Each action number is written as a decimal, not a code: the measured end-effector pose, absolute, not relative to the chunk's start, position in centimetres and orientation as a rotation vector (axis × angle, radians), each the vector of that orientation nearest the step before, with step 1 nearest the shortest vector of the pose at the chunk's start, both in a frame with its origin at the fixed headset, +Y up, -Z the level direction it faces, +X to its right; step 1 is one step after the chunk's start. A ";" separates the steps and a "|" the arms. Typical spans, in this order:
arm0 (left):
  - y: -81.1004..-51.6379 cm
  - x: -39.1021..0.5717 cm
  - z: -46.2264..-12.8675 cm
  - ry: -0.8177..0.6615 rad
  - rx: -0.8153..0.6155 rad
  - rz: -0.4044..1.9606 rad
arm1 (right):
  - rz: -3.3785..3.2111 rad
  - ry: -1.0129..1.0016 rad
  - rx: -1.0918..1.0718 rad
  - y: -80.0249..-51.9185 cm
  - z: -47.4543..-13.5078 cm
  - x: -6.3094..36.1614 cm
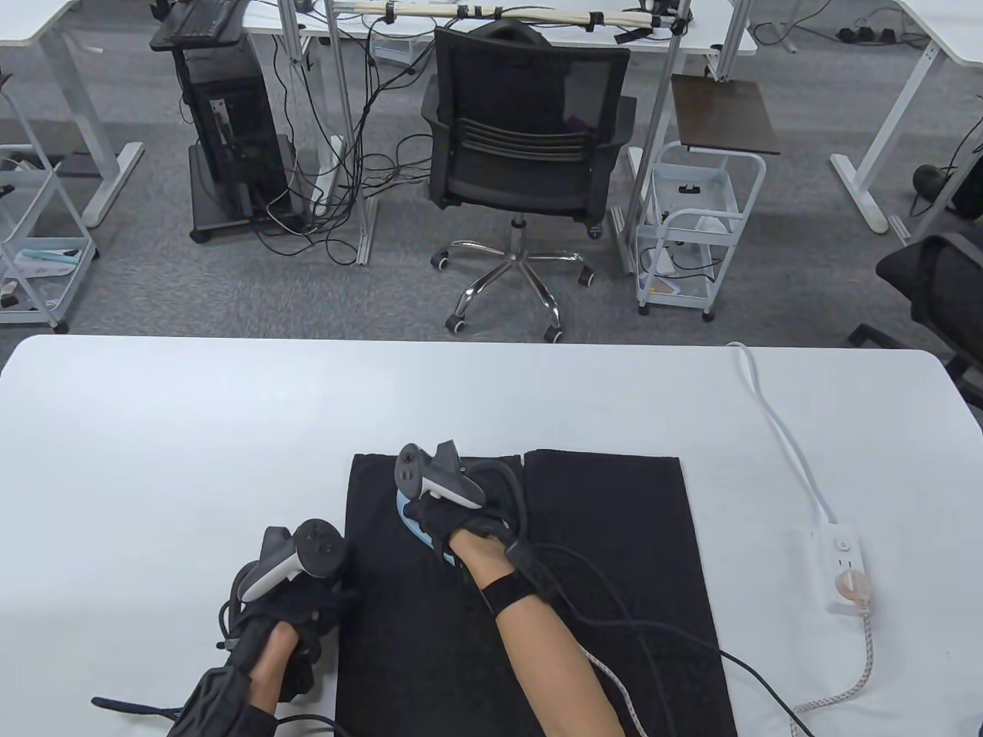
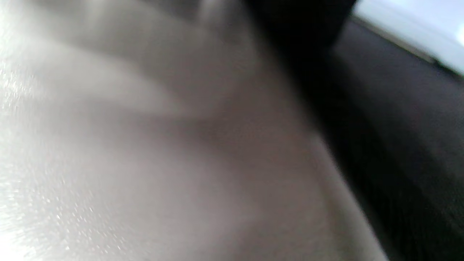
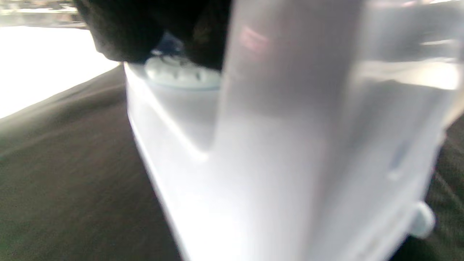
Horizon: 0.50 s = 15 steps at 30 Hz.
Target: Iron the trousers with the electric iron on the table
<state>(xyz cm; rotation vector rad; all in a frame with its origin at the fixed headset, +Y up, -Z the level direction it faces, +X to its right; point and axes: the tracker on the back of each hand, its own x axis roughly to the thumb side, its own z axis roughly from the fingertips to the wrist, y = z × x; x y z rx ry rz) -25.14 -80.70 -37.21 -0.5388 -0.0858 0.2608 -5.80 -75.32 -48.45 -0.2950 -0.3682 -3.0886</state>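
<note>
Black trousers [image 1: 530, 583] lie flat on the white counter [image 1: 192, 430], folded into two side-by-side panels that run from mid-counter to its near edge. On the left panel, toward its far end, sits a pale blue and white electric iron [image 1: 418, 530], soleplate down on the cloth. Over it, the right hand [image 1: 453, 518] in a black sensor glove has its grip curled round the iron's handle; the right wrist view shows dark fingers [image 3: 123, 32] over the iron's white body [image 3: 253, 145] and a round dial, with dark fabric on either side. At the trousers' left edge, near the counter's near edge, rests the left hand [image 1: 296, 606]; its fingers seem to lie on the cloth, but whether its grip is wide or narrow cannot be told, as the left wrist view is badly blurred. A braided cord [image 1: 837, 691] runs from the iron to a white power strip [image 1: 845, 572] near the counter's right edge.
</note>
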 end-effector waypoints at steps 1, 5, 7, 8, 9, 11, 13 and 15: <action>-80.7 -25.1 -37.2 -0.086 -0.539 0.261 | -3.100 -0.364 -0.276 -75.3 -48.8 -5.6; -80.7 -25.1 -37.2 -0.088 -0.542 0.260 | -3.090 -0.364 -0.232 -75.4 -48.3 -5.7; -80.7 -25.2 -37.2 -0.088 -0.542 0.262 | -3.096 -0.384 -0.241 -75.4 -47.6 -5.6; -80.7 -25.2 -37.2 -0.088 -0.541 0.261 | -3.091 -0.389 -0.256 -75.4 -46.8 -5.5; -80.7 -25.2 -37.2 -0.088 -0.541 0.261 | -3.088 -0.390 -0.279 -75.4 -46.2 -5.4; -80.7 -25.2 -37.2 -0.088 -0.541 0.262 | -3.077 -0.403 -0.334 -75.5 -44.8 -5.3; -80.7 -25.2 -37.2 -0.087 -0.540 0.263 | -3.063 -0.410 -0.398 -75.5 -42.8 -5.1; -80.7 -25.2 -37.2 -0.086 -0.539 0.264 | -3.053 -0.422 -0.450 -75.5 -41.2 -5.1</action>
